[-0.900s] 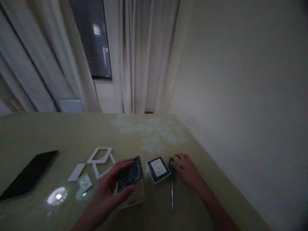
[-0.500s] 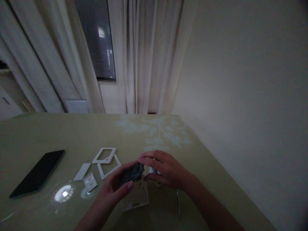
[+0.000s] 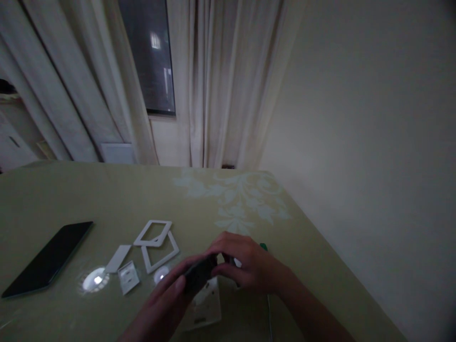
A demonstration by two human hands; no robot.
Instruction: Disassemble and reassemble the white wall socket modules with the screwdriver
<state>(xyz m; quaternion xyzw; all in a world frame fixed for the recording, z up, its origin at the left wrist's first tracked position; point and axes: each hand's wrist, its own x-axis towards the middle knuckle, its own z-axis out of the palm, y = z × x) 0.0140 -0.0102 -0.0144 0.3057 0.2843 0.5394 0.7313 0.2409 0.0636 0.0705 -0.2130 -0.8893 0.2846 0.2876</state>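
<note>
My left hand is closed around a dark, block-shaped part, its thumb lying along the near face. The part is tilted over the table, and its exact kind is too dark to tell. The fingers and thumb of my right hand pinch its right end. Below both hands, a cream plastic plate or shallow box with small holes lies partly hidden. A small pale, shiny item shows behind my right fingers, unclear in kind. By my right wrist lies a thin pale rod; a green tip shows beyond the hand.
Two white square frames overlap left of my hands. Next to them lie a white rectangular plate and a small white holed piece. A dark tablet-like slab rests farther left. A wall runs along the table's right side.
The dark part has turned, showing a smoother, darker face. My right thumb has moved in to its right end, and my left thumb has shifted back. The view has shifted slightly.
</note>
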